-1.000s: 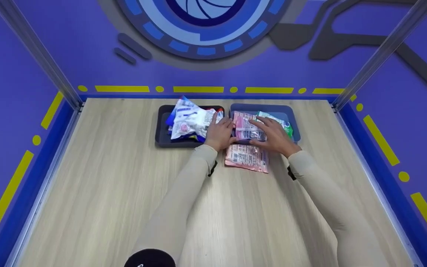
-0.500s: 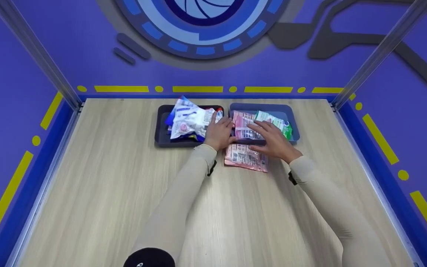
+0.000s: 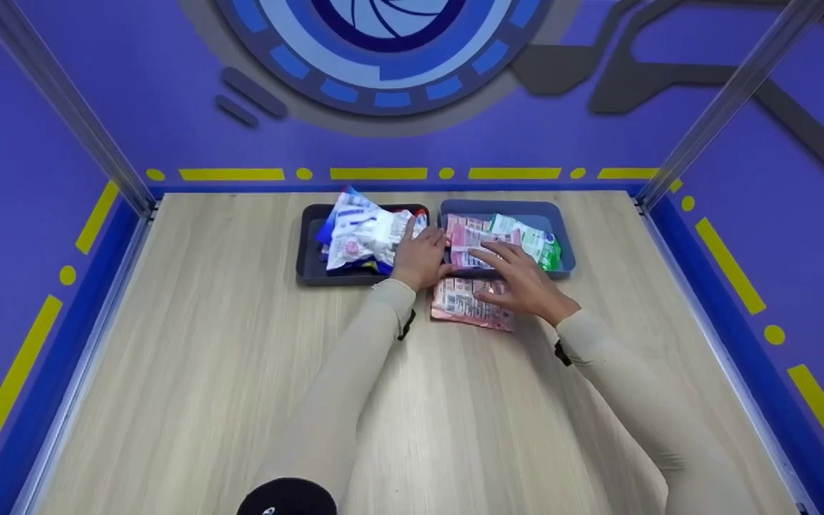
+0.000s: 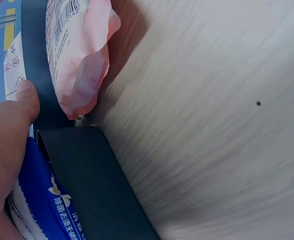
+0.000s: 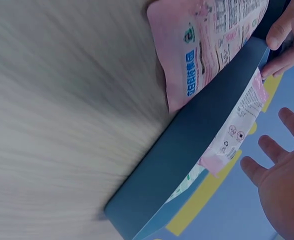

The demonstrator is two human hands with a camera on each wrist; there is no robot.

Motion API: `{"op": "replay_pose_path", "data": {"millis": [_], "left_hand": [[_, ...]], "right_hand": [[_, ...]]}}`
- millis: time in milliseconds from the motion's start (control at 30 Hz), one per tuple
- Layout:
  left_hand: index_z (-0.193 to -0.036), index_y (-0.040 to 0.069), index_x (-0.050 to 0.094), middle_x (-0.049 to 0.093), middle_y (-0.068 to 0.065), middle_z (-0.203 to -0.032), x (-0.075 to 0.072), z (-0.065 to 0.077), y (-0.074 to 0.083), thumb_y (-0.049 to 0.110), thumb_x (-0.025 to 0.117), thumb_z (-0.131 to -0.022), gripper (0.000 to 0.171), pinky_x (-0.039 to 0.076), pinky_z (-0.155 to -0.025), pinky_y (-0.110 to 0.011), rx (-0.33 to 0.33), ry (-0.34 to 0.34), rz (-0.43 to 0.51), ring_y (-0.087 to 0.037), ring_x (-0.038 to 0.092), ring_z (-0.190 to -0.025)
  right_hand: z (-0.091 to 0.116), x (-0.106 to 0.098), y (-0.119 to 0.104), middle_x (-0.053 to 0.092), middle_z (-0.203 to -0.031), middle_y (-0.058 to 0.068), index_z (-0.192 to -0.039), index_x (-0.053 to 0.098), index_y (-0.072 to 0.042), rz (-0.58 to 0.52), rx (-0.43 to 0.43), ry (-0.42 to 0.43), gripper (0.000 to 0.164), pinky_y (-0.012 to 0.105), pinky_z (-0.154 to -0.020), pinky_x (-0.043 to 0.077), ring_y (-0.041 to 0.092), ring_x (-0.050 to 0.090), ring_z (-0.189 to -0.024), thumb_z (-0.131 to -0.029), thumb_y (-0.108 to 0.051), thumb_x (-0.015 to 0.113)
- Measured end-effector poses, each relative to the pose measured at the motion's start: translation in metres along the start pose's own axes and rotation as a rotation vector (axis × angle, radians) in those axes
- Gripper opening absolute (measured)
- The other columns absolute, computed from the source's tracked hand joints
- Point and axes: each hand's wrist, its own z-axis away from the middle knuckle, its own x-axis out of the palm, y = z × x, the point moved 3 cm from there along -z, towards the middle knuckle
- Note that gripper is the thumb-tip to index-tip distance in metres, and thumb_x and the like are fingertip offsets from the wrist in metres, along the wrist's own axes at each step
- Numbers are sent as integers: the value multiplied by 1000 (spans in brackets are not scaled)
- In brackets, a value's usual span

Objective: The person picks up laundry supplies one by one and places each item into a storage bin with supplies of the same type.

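Observation:
My left hand (image 3: 419,259) lies across the adjoining rims of two trays, fingers stretched forward over a white-and-blue bag (image 3: 362,239) in the left dark tray (image 3: 310,270). In the left wrist view its thumb (image 4: 28,100) is extended beside the right tray's wall (image 4: 37,65). With fingers spread and nothing held, my right hand (image 3: 526,286) hovers over the front of the right grey-blue tray (image 3: 561,218). Inside that tray are pink pouches (image 3: 466,236) and a green-and-white pouch (image 3: 542,247). Another pink pouch (image 3: 466,304) lies on the table before it, partly under the right hand.
A blue package (image 4: 52,200) shows within the left tray. Both trays stand side by side near the back of the wooden table (image 3: 240,372). Purple-blue panels (image 3: 355,150) with yellow marks enclose the back and sides, with metal posts (image 3: 90,107) at the corners.
My right hand has drawn back a little toward me, uncovering more of the pink and green pouches in the right tray. The left hand keeps its place; the head view shifts slightly.

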Motion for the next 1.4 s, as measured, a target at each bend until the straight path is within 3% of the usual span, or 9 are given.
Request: {"op": "replay_pose_path", "data": {"millis": [533, 933, 1400], "left_hand": [[-156, 17, 45, 41, 0, -163, 3, -1, -1, 66, 41, -102, 73, 4, -126, -55, 9, 5, -13, -20, 30, -153], [-157, 17, 45, 38, 1, -164, 3, -1, -2, 67, 37, -102, 75, 2, -126, -55, 10, -11, -13, -20, 29, -153], [-156, 17, 45, 40, 0, -163, 0, 1, 0, 68, 41, -101, 75, 3, -126, -55, 2, -2, -5, -20, 30, -153]], "right_hand": [[12, 8, -15, 44, -158, 5, -158, 42, -36, -47, -7, -5, 83, 62, -117, 31, 34, 38, -143, -86, -46, 82], [18, 15, -19, 50, -154, 3, -157, 45, -31, -64, -55, 11, 83, 60, -115, 33, 32, 44, -138, -85, -49, 82], [22, 24, -20, 47, -157, -4, -157, 44, -33, -74, -28, -24, 82, 56, -116, 36, 28, 42, -139, -86, -51, 81]]}}
